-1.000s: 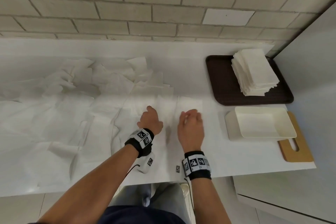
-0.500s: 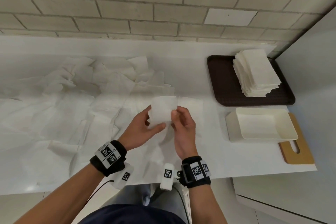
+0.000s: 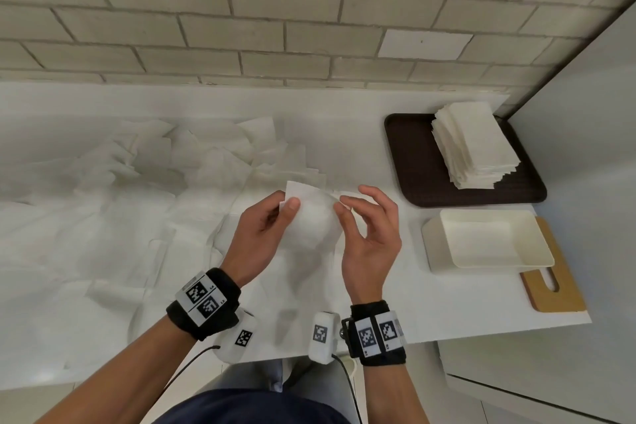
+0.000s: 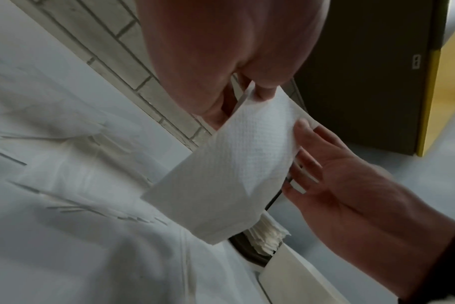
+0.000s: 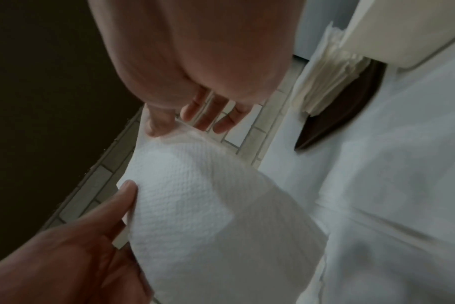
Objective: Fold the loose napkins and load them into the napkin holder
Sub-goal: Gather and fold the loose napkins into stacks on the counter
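Observation:
A white embossed napkin (image 3: 315,222) hangs in the air above the counter, curved between both hands. My left hand (image 3: 287,208) pinches its upper left corner between thumb and fingers. My right hand (image 3: 344,208) pinches the upper right edge with thumb and forefinger, its other fingers spread. The same napkin (image 4: 234,164) fills the left wrist view, and the right wrist view shows the napkin (image 5: 208,205) too. Several loose napkins (image 3: 137,203) lie spread over the left of the counter. The white rectangular napkin holder (image 3: 444,258) stands to the right, with nothing visible in it.
A brown tray (image 3: 409,162) at the back right carries a tall stack of folded napkins (image 3: 475,144). The holder rests on a wooden board (image 3: 557,289) near the counter's right edge. A brick wall runs behind, and a white panel closes the right side.
Both hands were pressing flat on napkins on the counter. They have since turned palm-up and lifted one napkin, which now hangs between them a little higher.

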